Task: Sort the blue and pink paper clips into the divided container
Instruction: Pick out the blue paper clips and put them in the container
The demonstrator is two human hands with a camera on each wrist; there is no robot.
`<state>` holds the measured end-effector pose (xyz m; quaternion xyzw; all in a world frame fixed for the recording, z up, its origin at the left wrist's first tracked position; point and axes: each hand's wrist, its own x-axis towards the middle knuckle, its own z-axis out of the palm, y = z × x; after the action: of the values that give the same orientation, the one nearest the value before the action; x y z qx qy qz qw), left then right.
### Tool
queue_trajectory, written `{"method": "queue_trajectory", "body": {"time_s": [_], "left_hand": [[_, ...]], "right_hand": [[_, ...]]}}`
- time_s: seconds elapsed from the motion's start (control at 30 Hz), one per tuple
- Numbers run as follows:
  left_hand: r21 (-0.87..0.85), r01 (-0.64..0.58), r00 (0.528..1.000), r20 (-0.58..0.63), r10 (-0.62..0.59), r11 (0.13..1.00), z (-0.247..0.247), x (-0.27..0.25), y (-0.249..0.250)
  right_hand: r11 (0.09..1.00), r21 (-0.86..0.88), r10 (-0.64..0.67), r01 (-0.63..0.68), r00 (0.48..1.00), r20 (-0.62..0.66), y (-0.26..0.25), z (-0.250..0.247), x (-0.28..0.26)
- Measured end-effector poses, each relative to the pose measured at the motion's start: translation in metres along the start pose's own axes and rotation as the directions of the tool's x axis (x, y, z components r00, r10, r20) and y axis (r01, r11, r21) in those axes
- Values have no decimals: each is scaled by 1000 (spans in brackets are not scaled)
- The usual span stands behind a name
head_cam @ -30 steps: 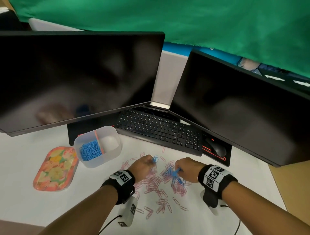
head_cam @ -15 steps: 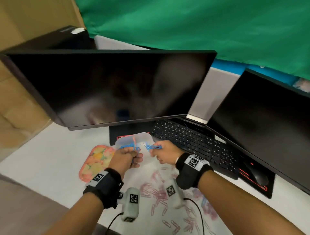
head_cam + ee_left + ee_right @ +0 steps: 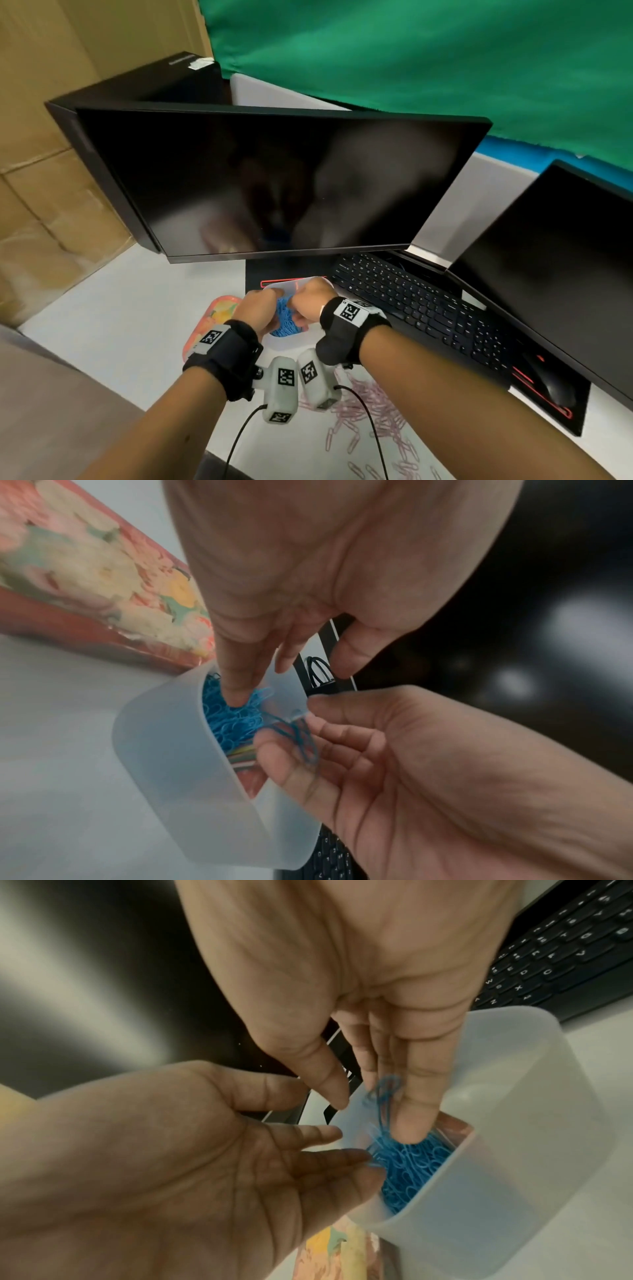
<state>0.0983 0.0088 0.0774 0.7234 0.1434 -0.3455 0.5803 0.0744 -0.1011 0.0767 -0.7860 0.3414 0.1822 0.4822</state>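
head looks down; wrists close, sharing container (image 3: 164,750).

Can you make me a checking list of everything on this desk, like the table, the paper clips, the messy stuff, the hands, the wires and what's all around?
Surface: white desk, partly covered.
Job's things: divided container with blue paper clips heaped in one compartment; pink paper clips lie loose on the desk.
Clutter: flowery tray beside the container.
Grippers: left hand and right hand both over the container, fingers straight, blue clips dropping from them.
Cables: black cables run from the wrist cameras.
Surroundings: two dark monitors, keyboard, mouse, green cloth behind.
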Motion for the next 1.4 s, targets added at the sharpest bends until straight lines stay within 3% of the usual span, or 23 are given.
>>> {"method": "queue_trajectory", "body": {"time_s": [0.13, 0.23, 0.33, 0.5, 0.63, 0.8, 1.0, 1.2, 1.4], "left_hand": [[-15, -80, 997, -2, 79, 997, 3, 0, 2], [75, -174, 985, -8, 175, 982, 11, -4, 0], [175, -345, 937, 130, 326, 922, 29, -13, -9], [462, -595, 796, 453, 402, 658, 73, -26, -36], [569, -665, 741, 580, 338, 484, 113, -32, -58], [629, -729, 684, 691, 234, 272, 157, -43, -79], [709, -694, 718, 669, 189, 127, 203, -52, -105], [770, -636, 757, 636, 149, -57, 226, -56, -127], [815, -580, 812, 578, 85, -5, 224, -55, -129]], "right_hand": [[997, 25, -72, 72, 997, -29, 8, -15, -2], [974, 204, -94, 101, 995, -41, 30, -40, -17], [971, 218, -82, 100, 993, -90, 78, -77, -38], [999, 38, 43, -34, 967, -251, 182, -131, -77], [983, -65, 131, -170, 910, -394, 244, -147, -104], [964, -125, 160, -235, 887, -433, 284, -134, -128], [969, -185, 104, -166, 947, -304, 295, -101, -127], [953, -271, 31, -131, 938, -346, 297, -94, -123], [947, -301, 15, -111, 953, -302, 301, -97, -118]]}}
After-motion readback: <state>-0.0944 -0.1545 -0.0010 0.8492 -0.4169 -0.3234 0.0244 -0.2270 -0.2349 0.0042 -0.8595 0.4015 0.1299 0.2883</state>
